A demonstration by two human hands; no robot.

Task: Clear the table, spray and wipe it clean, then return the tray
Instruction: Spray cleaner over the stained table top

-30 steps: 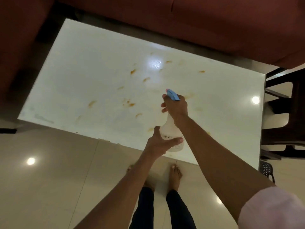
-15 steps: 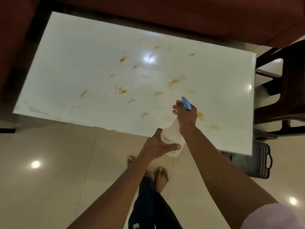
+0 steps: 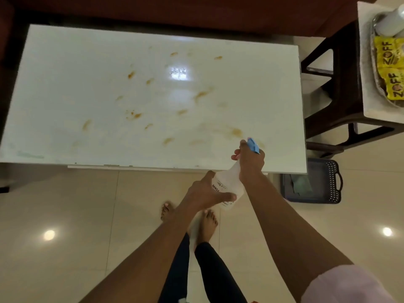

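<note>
We're mid-spray: table (image 3: 65, 84) is cleared but still showing brown stains (image 3: 202, 95), so wiping and tray return are left. Right hand (image 3: 250, 159) is wrapping the spray bottle (image 3: 229, 184) neck by the blue nozzle (image 3: 253, 145), left hand (image 3: 205, 192) is cupping the bottle body, over the near-right edge. Tray (image 3: 375, 88) is sitting on the side stand, holding yellow packets (image 3: 391, 71) and a bottle. Floor basket (image 3: 317, 182) is holding prob. a cloth, unclear.

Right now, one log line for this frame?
phase: spraying | right hand: on bottle trigger | left hand: holds bottle base | table: cleared, stained, unwiped | tray: on side stand
</note>
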